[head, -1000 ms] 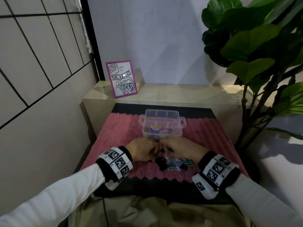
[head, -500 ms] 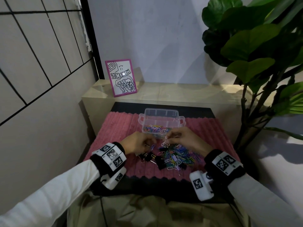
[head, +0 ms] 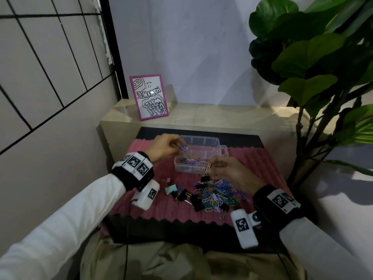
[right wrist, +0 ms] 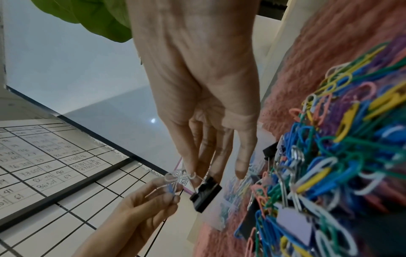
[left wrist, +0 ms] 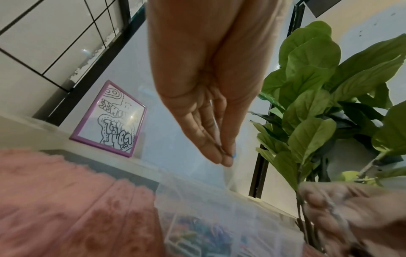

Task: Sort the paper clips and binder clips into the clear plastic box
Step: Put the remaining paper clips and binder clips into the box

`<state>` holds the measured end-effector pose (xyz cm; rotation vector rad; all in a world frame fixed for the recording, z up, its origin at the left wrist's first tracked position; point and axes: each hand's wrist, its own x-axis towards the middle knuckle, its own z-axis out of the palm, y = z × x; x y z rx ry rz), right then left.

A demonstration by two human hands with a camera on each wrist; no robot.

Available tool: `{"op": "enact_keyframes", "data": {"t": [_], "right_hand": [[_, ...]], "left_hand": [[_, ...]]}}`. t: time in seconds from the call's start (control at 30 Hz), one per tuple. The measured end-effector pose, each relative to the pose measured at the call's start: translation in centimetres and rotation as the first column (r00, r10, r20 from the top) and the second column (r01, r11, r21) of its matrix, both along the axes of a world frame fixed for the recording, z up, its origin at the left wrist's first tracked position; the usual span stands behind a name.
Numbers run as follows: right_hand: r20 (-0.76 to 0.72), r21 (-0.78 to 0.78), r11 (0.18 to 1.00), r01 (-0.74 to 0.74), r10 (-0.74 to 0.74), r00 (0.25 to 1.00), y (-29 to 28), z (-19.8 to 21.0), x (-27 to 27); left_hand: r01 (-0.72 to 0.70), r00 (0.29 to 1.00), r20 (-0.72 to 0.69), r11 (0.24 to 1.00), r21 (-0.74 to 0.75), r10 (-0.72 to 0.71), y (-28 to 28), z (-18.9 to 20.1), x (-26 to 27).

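On the pink mat (head: 161, 207) in front of us sits the clear plastic box (head: 221, 152), with lots of bright paper clips lying in its near part; the far parts look bare. Our left hand (head: 161, 147) is up by the box's left edge; its fingertips (left wrist: 222, 159) are pressed together on a few small paper clips (head: 184, 148), purple and blue, which hang over the box's left rim. Our right hand (head: 230, 170) is at the near right corner of the box; its thumb and finger pinch a white paper clip (head: 207, 168); from the right wrist view, a black binder clip (right wrist: 205, 195) hangs below those fingers, hooked by its wire handle. The two hands are close but not touching.

Nearer to us on the mat lies the big pile of clips (head: 217, 196), a tangle of blue, green, yellow, pink and purple paper clips mixed with black binder clips; just left of the pile is a mint binder clip (head: 170, 188), and a small pink one (head: 166, 180) lies a bit apart. Behind the mat a framed drawing (head: 149, 97) leans on a pale ledge (head: 222, 116); a leafy green plant (head: 314, 57) stands at the right.
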<state>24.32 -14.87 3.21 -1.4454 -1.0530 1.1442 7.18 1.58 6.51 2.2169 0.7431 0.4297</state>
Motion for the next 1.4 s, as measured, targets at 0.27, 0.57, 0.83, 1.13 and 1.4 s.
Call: {"op": "enact_keyframes", "data": {"t": [0.27,0.57,0.83,1.13,1.4], "right_hand": [[0.298,0.02,1.0,-0.003,-0.003,0.955,-1.0,0.0,0.6],[0.438,0.004,0.999,-0.034,0.028,0.899,-0.8,-1.0,1.6],[0.555,0.068,0.997,0.04,-0.071,0.829,0.6,-1.1,1.2],[0.637,0.077,0.997,0.012,-0.058,0.769,0.0,-0.3,1.2],[0.85,-0.222,0.956,-0.194,0.287,0.442,0.7,1.3,-0.4]], "left_hand": [[0.107,0.977,-0.196,0.988,0.115,-0.084,0.7,-0.9,2.5],[0.212,0.965,-0.164,0.977,0.022,-0.205,1.3,-1.1,-4.0],[0.225,0.938,-0.292,0.97,0.093,-0.189,-0.6,-3.3,-7.7],[0.529,0.731,-0.653,0.769,0.359,-0.198,-3.9,-4.1,-1.8],[0.472,0.787,-0.57,0.824,0.314,-0.234,-3.4,-3.7,-2.3]]}}
